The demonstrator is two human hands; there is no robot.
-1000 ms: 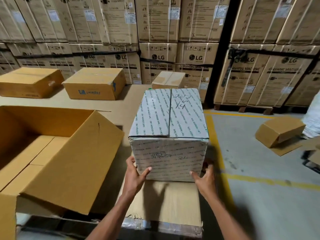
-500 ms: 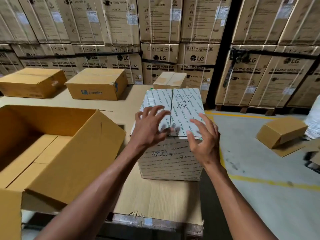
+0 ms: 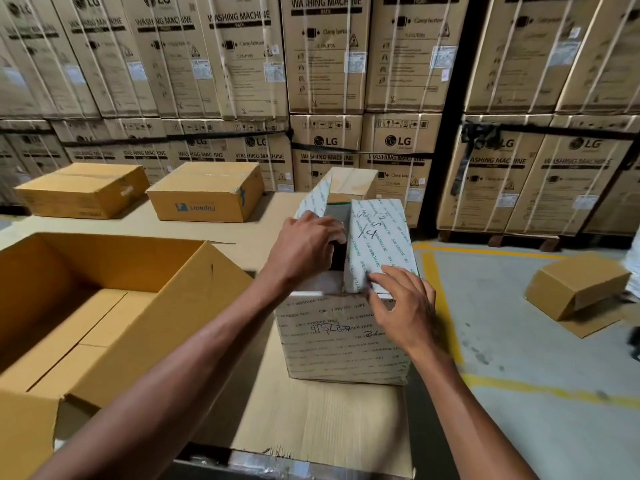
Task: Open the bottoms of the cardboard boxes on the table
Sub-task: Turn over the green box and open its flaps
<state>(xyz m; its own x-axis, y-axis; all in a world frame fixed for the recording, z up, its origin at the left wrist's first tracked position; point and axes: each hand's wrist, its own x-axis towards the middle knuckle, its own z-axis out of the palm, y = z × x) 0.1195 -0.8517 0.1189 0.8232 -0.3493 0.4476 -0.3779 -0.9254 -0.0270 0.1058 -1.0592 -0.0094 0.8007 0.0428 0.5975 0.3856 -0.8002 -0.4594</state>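
Half a second ago both flaps on top of the white taped box (image 3: pixel 346 337) lay flat and closed under the person's hands; now the left flap (image 3: pixel 313 199) stands tilted up and a dark gap shows between it and the right flap (image 3: pixel 379 244). The left hand (image 3: pixel 304 251) has gone into that gap, its fingers curled over the near edge of the left flap and gripping it. The right hand (image 3: pixel 403 306) has dropped to the near end of the right flap, where thumb and fingertips pinch the flap's near corner; the flap itself lies almost flat, with handwriting on it.

The white box stands on the cardboard-covered table (image 3: pixel 311 427), near its right edge, at about 1 o'clock from the viewer. At 9 o'clock sits a large open brown box (image 3: pixel 104 341), its flaps spread and its inside bare cardboard. At 11 o'clock, farther back on the table, rest two closed brown boxes side by side: the plain one (image 3: pixel 83 190) to the left and the Flipkart box (image 3: pixel 207 192) to the right. Just behind the white box at 12 o'clock a small closed carton (image 3: pixel 356 183) peeks out.

Stacked washing-machine cartons (image 3: pixel 325 64) fill the background. On the grey floor (image 3: pixel 519 341) at 3 o'clock lies another brown box (image 3: pixel 575 285), tilted on flattened cardboard.
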